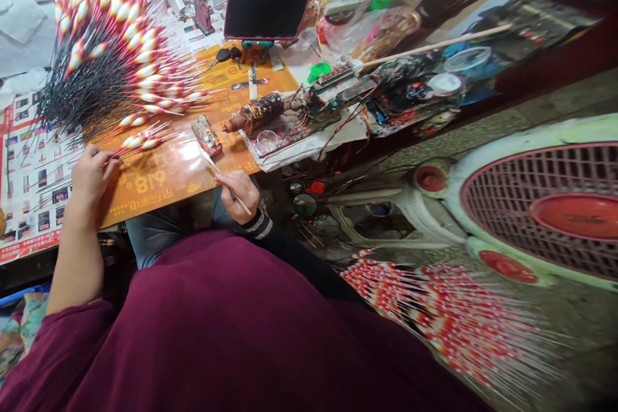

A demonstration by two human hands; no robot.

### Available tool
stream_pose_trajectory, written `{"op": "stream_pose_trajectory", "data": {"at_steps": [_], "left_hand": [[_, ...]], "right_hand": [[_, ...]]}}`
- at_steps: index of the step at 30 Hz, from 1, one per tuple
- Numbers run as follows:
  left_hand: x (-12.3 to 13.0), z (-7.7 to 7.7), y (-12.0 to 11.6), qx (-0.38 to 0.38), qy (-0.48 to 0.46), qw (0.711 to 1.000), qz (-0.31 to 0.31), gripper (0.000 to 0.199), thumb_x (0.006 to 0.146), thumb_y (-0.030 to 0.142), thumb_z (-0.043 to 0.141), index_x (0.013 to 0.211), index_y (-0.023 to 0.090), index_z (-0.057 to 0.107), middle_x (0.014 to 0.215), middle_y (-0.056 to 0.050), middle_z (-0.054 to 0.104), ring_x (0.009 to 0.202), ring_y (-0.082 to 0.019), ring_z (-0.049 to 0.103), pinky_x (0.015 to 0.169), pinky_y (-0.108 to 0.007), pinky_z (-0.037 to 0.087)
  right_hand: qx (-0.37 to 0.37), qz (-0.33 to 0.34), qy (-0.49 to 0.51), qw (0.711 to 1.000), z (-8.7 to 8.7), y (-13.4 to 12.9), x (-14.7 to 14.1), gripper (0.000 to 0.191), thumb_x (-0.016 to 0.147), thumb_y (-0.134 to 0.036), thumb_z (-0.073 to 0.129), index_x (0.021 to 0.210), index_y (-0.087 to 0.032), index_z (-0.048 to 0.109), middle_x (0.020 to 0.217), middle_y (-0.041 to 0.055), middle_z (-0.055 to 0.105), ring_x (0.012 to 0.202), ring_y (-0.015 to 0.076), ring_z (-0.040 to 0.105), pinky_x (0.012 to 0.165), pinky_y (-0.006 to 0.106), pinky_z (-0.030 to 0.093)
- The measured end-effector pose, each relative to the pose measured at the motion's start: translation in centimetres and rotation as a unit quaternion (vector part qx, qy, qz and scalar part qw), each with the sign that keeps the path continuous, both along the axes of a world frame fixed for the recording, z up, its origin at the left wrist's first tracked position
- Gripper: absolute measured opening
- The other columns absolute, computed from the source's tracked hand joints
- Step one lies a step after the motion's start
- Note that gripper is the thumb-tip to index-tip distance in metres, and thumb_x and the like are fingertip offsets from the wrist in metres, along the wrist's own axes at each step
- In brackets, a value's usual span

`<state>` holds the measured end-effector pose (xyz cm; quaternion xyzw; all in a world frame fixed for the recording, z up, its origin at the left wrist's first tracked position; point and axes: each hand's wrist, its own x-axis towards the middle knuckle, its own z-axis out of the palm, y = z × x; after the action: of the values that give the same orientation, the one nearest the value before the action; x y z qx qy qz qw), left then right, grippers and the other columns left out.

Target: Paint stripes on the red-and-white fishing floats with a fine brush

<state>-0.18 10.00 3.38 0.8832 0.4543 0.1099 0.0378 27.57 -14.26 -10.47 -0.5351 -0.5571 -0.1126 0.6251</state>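
Looking down from my head, I have my left hand (91,170) at the near left of the desk (181,190), its fingertips closed on the red stem ends of a small group of floats (142,141); how many of them I pinch I cannot tell. These lie low over the orange desktop, their white tips toward the right. My right hand (239,196), near the front edge, grips a thin pale stick (211,161) in closed fingers, its far end right beside a small paint-smeared block (206,135); whether the two touch I cannot make out. Farther left stands a big fanned bundle (87,77) of more floats, red, white and yellow above black stems. At the far middle a dark-screened phone (268,14) is propped upright, with some keys (229,55) just on its near side. To the right of the block, a paint-spattered device (263,111) with an orange-brown end lies beside a small clear cup (267,140), and a long wooden stick (434,45) slants beyond it over the clutter. Off the desk to the right, I see a large pink grille (506,187) in a pale frame, and nearer, another spread (449,315) of red-and-white pieces.
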Motion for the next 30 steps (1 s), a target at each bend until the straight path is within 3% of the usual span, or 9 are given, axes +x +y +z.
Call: {"op": "stream_pose_trajectory", "data": {"at_steps": [6,14,22,30], "left_hand": [[0.4,0.4,-0.1,0.017,0.012,1.000,-0.003,0.022,0.095,0.039,0.067,0.088,0.018,0.068,0.102,-0.010,0.065,0.087,-0.022,0.058,0.072,-0.036,0.033],[2.7,2.2,-4.7,-0.002,-0.129,0.986,-0.104,0.024,0.099,0.045,0.069,0.090,0.024,0.073,0.089,-0.005,0.074,0.080,-0.021,0.067,0.073,-0.033,0.044],[4.8,1.9,-6.2,0.028,-0.048,0.996,-0.074,0.020,0.099,0.041,0.069,0.090,0.025,0.073,0.091,-0.007,0.075,0.082,-0.025,0.067,0.070,-0.035,0.040],[6.4,1.1,-6.7,0.018,-0.015,0.998,-0.057,0.022,0.101,0.042,0.068,0.090,0.024,0.074,0.096,-0.008,0.076,0.087,-0.026,0.068,0.071,-0.035,0.040]], "right_hand": [[-0.038,0.010,0.029,0.999,-0.1,0.0,0.1,0.029,0.105,-0.024,0.052,0.122,-0.027,0.076,0.101,0.0074,0.084,0.094,0.0212,0.079,0.085,0.043,0.069],[-0.050,0.029,0.047,0.997,-0.1,-0.1,0.3,0.029,0.105,-0.024,0.051,0.118,-0.024,0.076,0.100,0.0077,0.084,0.093,0.0207,0.079,0.085,0.042,0.069],[0.004,0.046,0.037,0.998,0.3,0.1,0.2,0.033,0.105,-0.019,0.052,0.130,-0.025,0.073,0.108,0.0076,0.084,0.101,0.0194,0.079,0.091,0.040,0.068],[-0.025,-0.003,0.019,0.999,-0.4,0.5,0.0,0.037,0.107,-0.024,0.049,0.134,-0.026,0.073,0.112,0.0086,0.084,0.103,0.0216,0.080,0.095,0.044,0.068]]}}
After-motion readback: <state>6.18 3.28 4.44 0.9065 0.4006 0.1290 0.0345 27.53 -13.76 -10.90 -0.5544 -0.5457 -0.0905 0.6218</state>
